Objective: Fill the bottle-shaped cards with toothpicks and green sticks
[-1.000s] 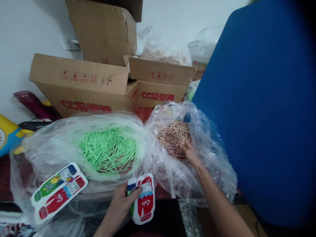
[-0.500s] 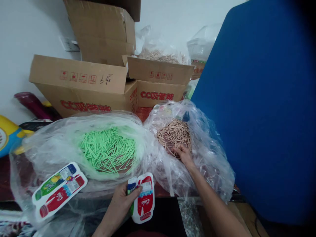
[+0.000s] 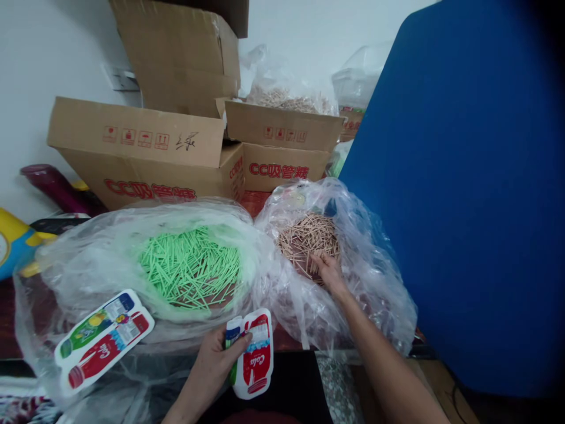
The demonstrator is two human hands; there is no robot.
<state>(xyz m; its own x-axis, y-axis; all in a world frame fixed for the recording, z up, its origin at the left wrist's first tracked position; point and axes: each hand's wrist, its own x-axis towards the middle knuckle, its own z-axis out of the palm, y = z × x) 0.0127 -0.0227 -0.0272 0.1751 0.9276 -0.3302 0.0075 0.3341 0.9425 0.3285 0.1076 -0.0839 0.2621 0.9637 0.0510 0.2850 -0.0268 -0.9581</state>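
My left hand (image 3: 215,364) grips a flat bottle-shaped cola card (image 3: 253,355), white and red, low in the middle. My right hand (image 3: 325,268) reaches into a clear plastic bag (image 3: 375,282) holding several thin tan sticks (image 3: 306,238); its fingers curl among the sticks, and what they pinch is hidden. To the left lies a bigger clear bag (image 3: 88,259) filled with green sticks (image 3: 189,268). A second bottle-shaped card (image 3: 103,340), green and red, rests on that bag's front.
Cardboard boxes with red print (image 3: 136,150) stand stacked behind the bags, one (image 3: 282,126) holding more tan sticks in plastic. A blue chair back (image 3: 463,194) fills the right side. A dark red bottle (image 3: 57,185) and a yellow object (image 3: 11,241) lie at far left.
My right hand shifted slightly left and up within the tan-stick bag, fingers working among the sticks. My left hand kept hold of the cola card.
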